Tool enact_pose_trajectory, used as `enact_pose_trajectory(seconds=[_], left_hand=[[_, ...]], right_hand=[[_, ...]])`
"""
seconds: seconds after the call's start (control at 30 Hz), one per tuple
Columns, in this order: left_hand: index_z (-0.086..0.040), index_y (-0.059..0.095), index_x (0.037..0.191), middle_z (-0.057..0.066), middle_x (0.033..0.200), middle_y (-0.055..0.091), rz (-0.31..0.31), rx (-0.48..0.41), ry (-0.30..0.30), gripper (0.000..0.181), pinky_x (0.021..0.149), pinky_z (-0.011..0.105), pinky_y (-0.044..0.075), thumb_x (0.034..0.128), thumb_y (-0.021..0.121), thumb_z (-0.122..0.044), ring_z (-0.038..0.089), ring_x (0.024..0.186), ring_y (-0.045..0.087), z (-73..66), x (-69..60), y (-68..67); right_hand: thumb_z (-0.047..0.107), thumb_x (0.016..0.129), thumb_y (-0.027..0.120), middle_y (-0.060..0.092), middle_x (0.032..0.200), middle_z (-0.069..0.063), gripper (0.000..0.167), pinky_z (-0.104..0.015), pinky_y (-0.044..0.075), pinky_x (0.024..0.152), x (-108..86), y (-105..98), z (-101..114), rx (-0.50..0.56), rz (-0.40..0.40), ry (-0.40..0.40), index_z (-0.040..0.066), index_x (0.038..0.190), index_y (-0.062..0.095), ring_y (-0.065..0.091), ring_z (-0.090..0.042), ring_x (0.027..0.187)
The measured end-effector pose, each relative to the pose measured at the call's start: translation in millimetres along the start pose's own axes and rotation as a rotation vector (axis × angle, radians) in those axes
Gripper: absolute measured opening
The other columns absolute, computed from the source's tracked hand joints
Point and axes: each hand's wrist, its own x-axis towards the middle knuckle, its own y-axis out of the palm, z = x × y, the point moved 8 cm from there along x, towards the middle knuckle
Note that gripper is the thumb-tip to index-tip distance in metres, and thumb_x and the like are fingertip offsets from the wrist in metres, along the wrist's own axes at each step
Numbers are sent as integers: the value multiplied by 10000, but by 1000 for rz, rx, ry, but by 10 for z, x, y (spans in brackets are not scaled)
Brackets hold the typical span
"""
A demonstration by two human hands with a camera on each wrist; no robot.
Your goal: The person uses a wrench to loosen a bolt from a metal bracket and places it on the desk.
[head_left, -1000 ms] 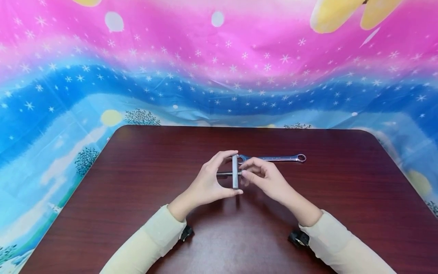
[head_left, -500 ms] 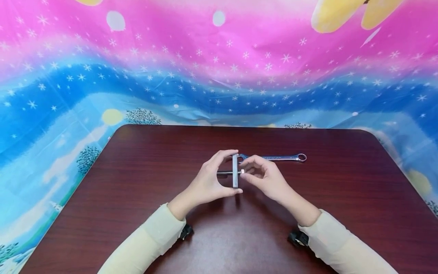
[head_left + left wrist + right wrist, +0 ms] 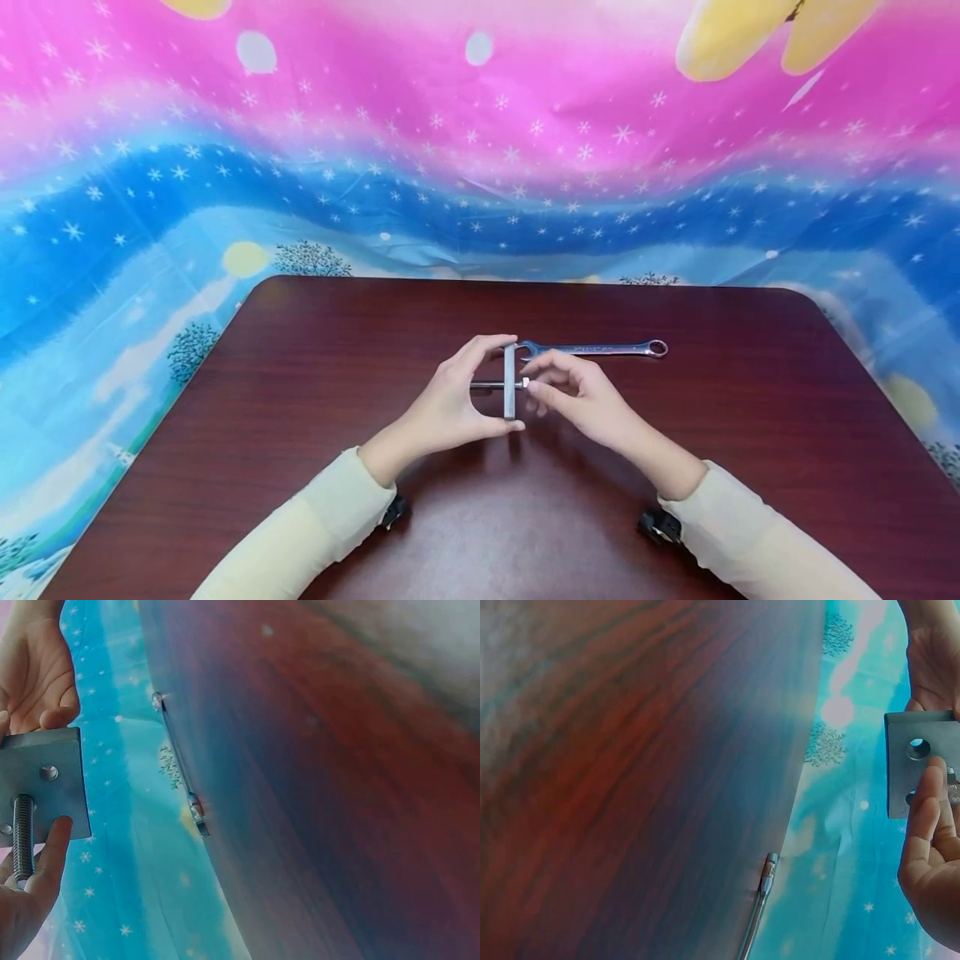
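left hand (image 3: 444, 402), fingers spread wide, grips one flat grey metal plate (image 3: 510, 400); curled right hand (image 3: 592, 402) pinches one threaded steel bolt (image 3: 23, 836); one shiny steel wrench (image 3: 607, 350) lies beyond.

A square grey metal plate (image 3: 510, 382) stands upright above the dark reddish-brown wooden table (image 3: 337, 333), between the thumb and fingers of the bare left hand (image 3: 444, 398). A long silver threaded steel bolt (image 3: 487, 385) passes through it, shank on the left, head on the right at the bare right hand's (image 3: 588, 402) fingertips. Behind that hand, a silver metal combination wrench (image 3: 600, 349) lies crosswise on the table, ring end rightmost. A pink-and-blue snowflake-printed cloth backdrop (image 3: 480, 183) hangs behind.
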Motion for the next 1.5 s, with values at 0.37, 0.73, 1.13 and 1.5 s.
enact_pose_trajectory(seconds=[0.37,0.73,1.13,1.5], left_hand=[[-157,424,1434,-21,1362,550,15,13,39,937,1056,406,488,652,937,-211,124,1265,549,-35,-58,-5],[-161,424,1434,-35,1370,542,24,41,5,927,1042,378,498,662,932,-234,125,1268,549,-3,-81,-24],[-162,414,1436,-40,1378,531,44,53,30,934,1056,357,487,662,930,-245,104,1271,539,-54,-87,-13],[-140,409,1438,-18,1363,539,40,70,64,935,1044,357,497,668,927,-254,109,1253,546,-132,5,9]], right_hand=[[56,1029,484,660,756,-195,162,-356,574,633,43,122,-11,32,-34,-28,-43,1017,612,636,-149,654],[3,870,717,664,1011,-126,283,-262,557,676,21,111,-14,-60,-68,-28,60,1131,623,625,-108,805],[7,918,664,702,982,-230,268,-239,582,785,-59,107,-59,9,67,-26,-23,1172,588,703,-138,894],[40,1013,515,682,817,-167,121,-381,596,693,3,0,-10,38,-10,-81,-11,1030,624,691,-192,720]])
